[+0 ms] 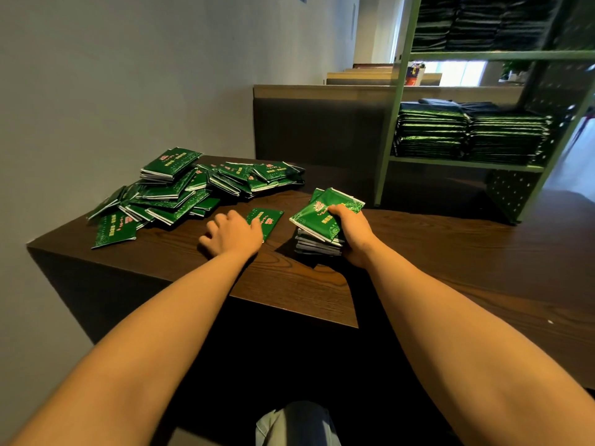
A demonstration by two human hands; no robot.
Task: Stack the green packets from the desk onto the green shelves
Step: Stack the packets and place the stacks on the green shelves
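Single packet (269, 220): flat on the table (289, 284), glossy green foil, pink print; long axis unclear, part-hidden.
Left hand (230, 235): nearer; fingers on its left part, pinching or just touching, cannot tell.
Right hand (351, 230): fingers clamped on gathered stack (317, 225), just right of packet.
Green shelves (467, 162): farther right.

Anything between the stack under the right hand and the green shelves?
Nothing visible. Bare desk lies between the stack the right hand grips and the green shelves. The loose pile sits off to the left, out of that path.
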